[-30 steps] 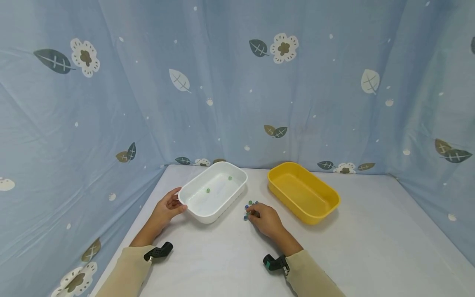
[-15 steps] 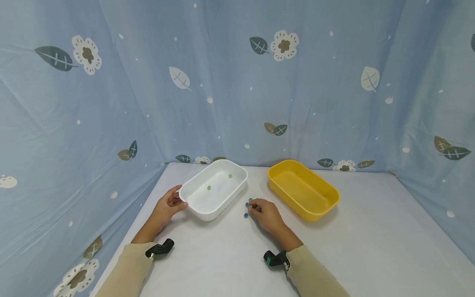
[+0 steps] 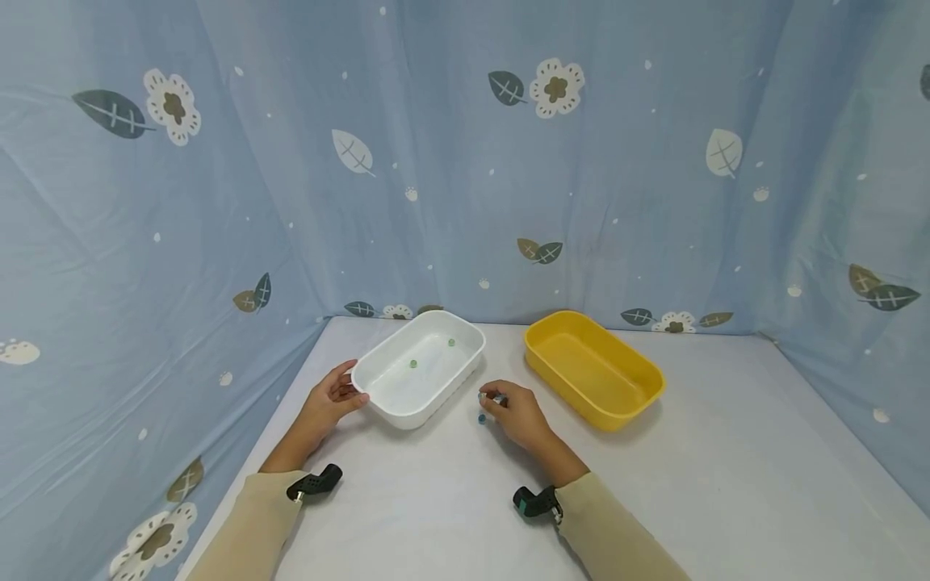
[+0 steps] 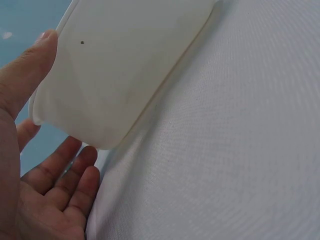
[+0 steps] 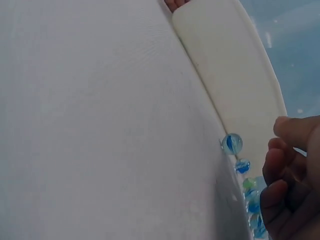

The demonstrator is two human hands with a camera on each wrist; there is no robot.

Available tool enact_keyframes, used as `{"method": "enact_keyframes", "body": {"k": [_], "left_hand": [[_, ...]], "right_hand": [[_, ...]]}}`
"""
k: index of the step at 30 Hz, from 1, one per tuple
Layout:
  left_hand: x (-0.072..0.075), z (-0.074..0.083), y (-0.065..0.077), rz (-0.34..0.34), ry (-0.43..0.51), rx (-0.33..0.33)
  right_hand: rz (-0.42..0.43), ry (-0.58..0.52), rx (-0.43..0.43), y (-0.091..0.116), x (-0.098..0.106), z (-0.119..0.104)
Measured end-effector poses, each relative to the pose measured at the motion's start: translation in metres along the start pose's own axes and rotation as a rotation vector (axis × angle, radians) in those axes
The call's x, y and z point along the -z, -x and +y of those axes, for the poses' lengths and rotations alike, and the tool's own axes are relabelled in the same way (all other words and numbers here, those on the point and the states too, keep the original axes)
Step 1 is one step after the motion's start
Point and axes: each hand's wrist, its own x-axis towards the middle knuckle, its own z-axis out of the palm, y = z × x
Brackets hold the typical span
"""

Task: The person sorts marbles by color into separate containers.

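Note:
A white plastic basin [image 3: 381,395] holds two green marbles, one of them a marble [image 3: 413,364] near its middle. My left hand [image 3: 327,407] grips the basin's near left corner, thumb [image 4: 37,62] on the rim and other fingers [image 4: 67,175] at its end. Over a small group of glass marbles [image 5: 254,205] hovers my right hand [image 3: 514,411], fingers bent, thumb and forefinger tips slightly apart. Nothing shows between those tips. A blue marble [image 3: 482,419] lies just left of the right hand; the hand partly hides the others in the head view.
To the right stands a yellow plastic basin [image 3: 559,379], with no marbles seen in it. Both basins rest on a white-covered table [image 3: 414,516]. A blue patterned curtain [image 3: 436,226] hangs behind and along the sides.
My right hand has shifted slightly left and away from me over the marbles, its thumb and forefinger parting. The left hand keeps its hold on the white basin; one green marble inside moved slightly.

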Motion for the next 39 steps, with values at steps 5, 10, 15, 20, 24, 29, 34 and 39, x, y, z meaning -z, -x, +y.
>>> {"method": "enact_keyframes", "body": {"k": [5,10,15,20,24,29,34,39], "left_hand": [[0.000,-0.001,0.000,0.018,-0.020,-0.009],[-0.001,-0.001,-0.001,0.020,-0.011,-0.016],[-0.001,0.000,0.000,0.012,-0.017,-0.014],[-0.001,0.001,0.000,0.012,-0.015,-0.009],[-0.001,-0.001,0.000,0.008,-0.011,-0.016],[0.000,-0.001,0.000,0.009,-0.020,-0.024],[0.000,0.000,0.001,0.004,-0.017,-0.030],[0.000,-0.002,-0.001,0.003,-0.004,-0.022]], "right_hand": [[-0.031,-0.024,0.021,-0.002,-0.004,-0.009],[-0.056,-0.052,0.049,-0.004,-0.008,-0.018],[-0.049,-0.068,0.076,-0.008,-0.010,-0.031],[-0.060,-0.073,0.072,-0.011,-0.015,-0.042],[-0.074,-0.079,0.063,-0.012,-0.020,-0.050],[-0.087,-0.085,0.067,-0.012,-0.027,-0.059],[-0.103,-0.084,0.080,-0.011,-0.035,-0.065],[-0.113,-0.071,0.075,-0.011,-0.041,-0.068]]}}
